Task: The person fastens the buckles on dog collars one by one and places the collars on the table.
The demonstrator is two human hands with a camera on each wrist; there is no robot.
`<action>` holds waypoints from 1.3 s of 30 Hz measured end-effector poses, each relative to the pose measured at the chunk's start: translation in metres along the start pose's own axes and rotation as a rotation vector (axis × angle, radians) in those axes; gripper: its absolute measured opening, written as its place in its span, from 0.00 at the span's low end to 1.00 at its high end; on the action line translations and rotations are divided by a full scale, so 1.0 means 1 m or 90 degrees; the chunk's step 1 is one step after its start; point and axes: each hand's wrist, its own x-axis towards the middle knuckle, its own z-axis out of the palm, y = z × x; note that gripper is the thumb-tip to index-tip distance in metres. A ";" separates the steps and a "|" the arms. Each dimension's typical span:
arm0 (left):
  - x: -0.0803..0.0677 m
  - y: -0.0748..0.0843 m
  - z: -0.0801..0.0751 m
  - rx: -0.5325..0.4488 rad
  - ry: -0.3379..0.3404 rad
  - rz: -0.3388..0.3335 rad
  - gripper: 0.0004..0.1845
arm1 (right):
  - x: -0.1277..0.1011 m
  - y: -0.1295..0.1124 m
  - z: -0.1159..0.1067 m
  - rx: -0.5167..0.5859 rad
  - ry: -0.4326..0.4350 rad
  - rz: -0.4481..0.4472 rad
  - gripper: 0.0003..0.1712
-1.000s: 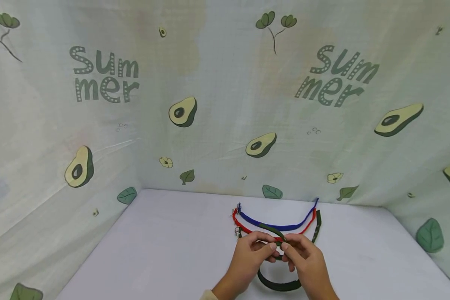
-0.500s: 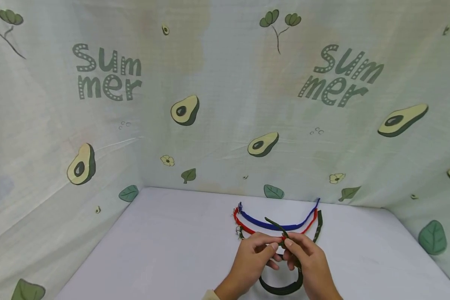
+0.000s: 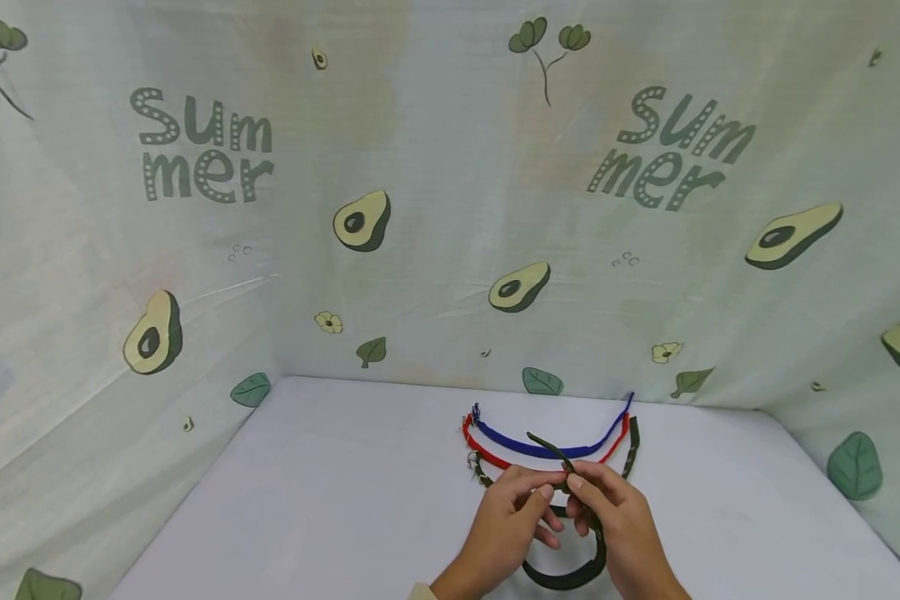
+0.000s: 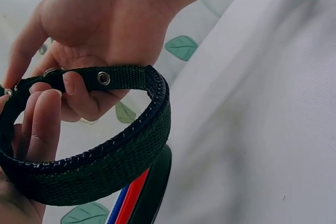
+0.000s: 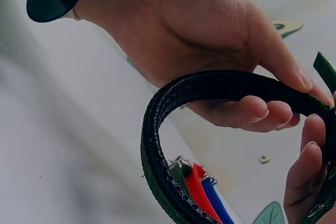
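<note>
Both hands hold a dark green webbing pet collar, bent into a loop below them. My left hand grips the strap on the left side, near a metal-ringed eyelet seen in the left wrist view. With thumb and fingers, my right hand pinches the other side close to the left fingertips. A free strap end sticks up past the fingers, also showing in the right wrist view. Small metal parts sit between the left fingers, partly hidden.
Behind the hands on the white table lie a blue collar, a red collar and another dark green collar, set in nested curves. A printed cloth wall rises behind and beside the table.
The strap's free end has turned, now standing up more thinly past the fingertips. The loop's right side has come into sight beside the right hand. Both hands stay close together.
</note>
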 end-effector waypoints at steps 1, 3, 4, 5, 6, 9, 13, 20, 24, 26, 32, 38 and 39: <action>0.000 0.000 0.000 0.001 0.000 -0.002 0.13 | 0.000 0.000 0.000 -0.003 0.000 0.000 0.13; 0.000 -0.001 0.001 0.003 0.001 -0.002 0.13 | 0.001 -0.001 0.000 -0.010 -0.002 -0.002 0.14; 0.000 -0.001 0.001 0.004 0.000 0.000 0.13 | 0.001 -0.002 0.000 -0.014 -0.005 -0.004 0.13; 0.000 -0.001 0.001 0.005 0.001 0.003 0.13 | 0.001 -0.003 0.001 -0.019 -0.007 -0.007 0.13; -0.001 -0.001 0.001 0.011 0.003 0.008 0.13 | 0.001 -0.004 0.001 -0.022 -0.010 -0.007 0.13; -0.002 -0.002 0.000 0.052 0.017 0.034 0.14 | 0.001 -0.007 0.002 -0.030 -0.021 0.001 0.15; -0.003 -0.004 0.000 0.105 0.032 0.072 0.14 | 0.000 -0.008 0.003 -0.038 -0.031 0.017 0.18; -0.003 -0.007 -0.002 0.143 0.037 0.116 0.14 | -0.002 -0.007 0.003 -0.042 -0.034 0.002 0.17; -0.002 -0.007 -0.002 0.169 0.045 0.138 0.14 | -0.003 -0.007 0.002 -0.069 -0.038 -0.015 0.16; -0.002 -0.007 -0.003 0.170 0.047 0.127 0.13 | -0.003 -0.006 0.001 -0.088 -0.039 -0.027 0.15; -0.002 -0.006 -0.003 0.153 0.056 0.084 0.12 | -0.003 -0.006 -0.001 -0.130 -0.047 -0.053 0.14; 0.000 -0.005 -0.003 0.121 0.065 0.054 0.09 | -0.002 -0.007 -0.002 -0.154 -0.041 -0.050 0.14; 0.001 -0.004 -0.004 0.113 0.067 0.047 0.08 | -0.002 -0.007 -0.001 -0.158 -0.039 -0.048 0.15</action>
